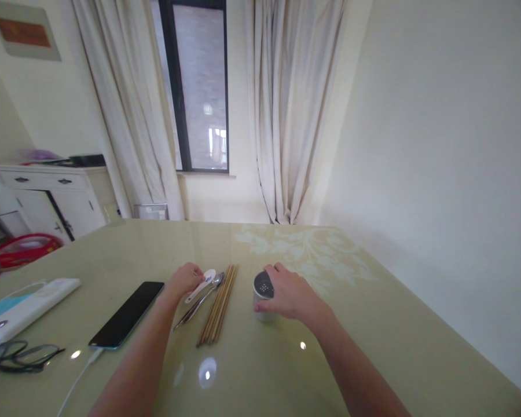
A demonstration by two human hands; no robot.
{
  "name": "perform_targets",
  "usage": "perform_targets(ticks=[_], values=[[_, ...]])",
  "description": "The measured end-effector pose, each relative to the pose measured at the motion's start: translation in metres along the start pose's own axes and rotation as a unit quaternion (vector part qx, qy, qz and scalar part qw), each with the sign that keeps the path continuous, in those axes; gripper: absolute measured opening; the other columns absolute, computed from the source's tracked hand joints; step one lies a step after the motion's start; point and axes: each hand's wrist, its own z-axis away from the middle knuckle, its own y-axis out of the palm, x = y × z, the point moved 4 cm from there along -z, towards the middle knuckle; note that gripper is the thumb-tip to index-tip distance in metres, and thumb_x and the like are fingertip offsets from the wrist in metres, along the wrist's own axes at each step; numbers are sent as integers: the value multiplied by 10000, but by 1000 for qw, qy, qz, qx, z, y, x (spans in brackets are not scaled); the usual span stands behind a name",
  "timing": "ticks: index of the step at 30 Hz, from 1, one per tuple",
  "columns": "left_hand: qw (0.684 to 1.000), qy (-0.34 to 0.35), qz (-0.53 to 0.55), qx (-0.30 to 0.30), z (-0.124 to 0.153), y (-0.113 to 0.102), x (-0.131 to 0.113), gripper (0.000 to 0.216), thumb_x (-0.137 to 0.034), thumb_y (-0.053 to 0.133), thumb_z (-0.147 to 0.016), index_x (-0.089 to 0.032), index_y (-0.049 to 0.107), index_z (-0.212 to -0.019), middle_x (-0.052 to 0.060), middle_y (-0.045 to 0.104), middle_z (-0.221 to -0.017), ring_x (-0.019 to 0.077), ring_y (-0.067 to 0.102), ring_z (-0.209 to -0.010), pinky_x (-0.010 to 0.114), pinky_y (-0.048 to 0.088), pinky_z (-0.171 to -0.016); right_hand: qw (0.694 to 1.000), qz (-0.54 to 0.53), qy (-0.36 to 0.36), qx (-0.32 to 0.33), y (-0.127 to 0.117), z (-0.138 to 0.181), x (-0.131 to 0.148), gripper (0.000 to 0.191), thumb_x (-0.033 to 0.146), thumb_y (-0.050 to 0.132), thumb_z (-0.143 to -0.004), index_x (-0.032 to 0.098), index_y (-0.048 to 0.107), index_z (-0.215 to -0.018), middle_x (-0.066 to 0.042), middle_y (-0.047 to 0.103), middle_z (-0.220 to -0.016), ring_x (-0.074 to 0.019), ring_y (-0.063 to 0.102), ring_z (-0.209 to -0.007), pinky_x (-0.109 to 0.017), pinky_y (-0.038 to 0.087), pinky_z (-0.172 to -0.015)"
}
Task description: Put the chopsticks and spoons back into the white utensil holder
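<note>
My right hand [289,292] is wrapped round a pale cylindrical container [264,314] from its right side. The container stands upright on the table, and its dark grey top has several small holes. My left hand [186,280] is closed, its fingertips pinched at the white spoon [209,277], which has a small blue mark. Just right of that spoon lie metal spoons [202,301], partly overlapping. A bundle of several wooden chopsticks [219,307] rests lengthwise between the spoons and the container.
Left of my left arm lies a black-screened phone [128,314] with a white cable [80,376]. Dark-framed glasses [24,356] and a long white device [32,307] are at the far left. A wall [451,174] borders the glossy table [351,359] on the right.
</note>
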Motion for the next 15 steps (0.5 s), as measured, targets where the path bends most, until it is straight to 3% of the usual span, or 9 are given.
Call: perform_targets(ticks=[4, 6, 10, 12, 15], values=[[1000, 17, -24, 2, 0, -1, -5, 251, -362, 653, -893, -165, 780, -983, 145, 818, -1032, 292, 762, -1029, 313, 530, -837, 1000, 17, 1, 10, -3, 5, -2, 619, 502, 790, -764, 185, 624, -1269, -155, 681, -1251, -360, 721, -1041, -399, 521, -804], [999, 38, -31, 13, 2, 1, -8, 389, -445, 647, -892, -144, 757, -1112, 177, 787, -1173, 313, 731, -1138, 329, 527, -906, 1000, 25, 3, 10, -4, 6, -2, 608, 484, 777, -761, 177, 628, -1264, -163, 685, -1245, -371, 722, -1045, -407, 525, -803], [996, 65, -59, 15, 9, 7, -21, 988, -677, 698, -767, -50, 486, -1500, 298, 563, -1494, 408, 596, -1353, 416, 470, -1083, 999, 33, 3, 14, -6, 7, -2, 626, 492, 785, -737, 165, 635, -1250, -168, 694, -1229, -391, 724, -1041, -429, 535, -801], [995, 62, -72, -2, 15, 13, -30, 1174, -731, 741, -672, -71, 368, -1568, 314, 469, -1554, 474, 535, -1394, 491, 435, -1121, 999, 37, 3, 16, -6, 7, -2, 631, 488, 784, -736, 162, 633, -1255, -170, 694, -1227, -396, 725, -1039, -439, 539, -804], [994, 77, -82, 13, 22, 23, -44, 1083, -717, 770, -634, -140, 437, -1487, 270, 513, -1479, 474, 578, -1317, 520, 449, -1086, 999, 40, 3, 17, -6, 8, -1, 641, 487, 779, -736, 159, 630, -1266, -177, 694, -1232, -399, 726, -1044, -443, 541, -803]])
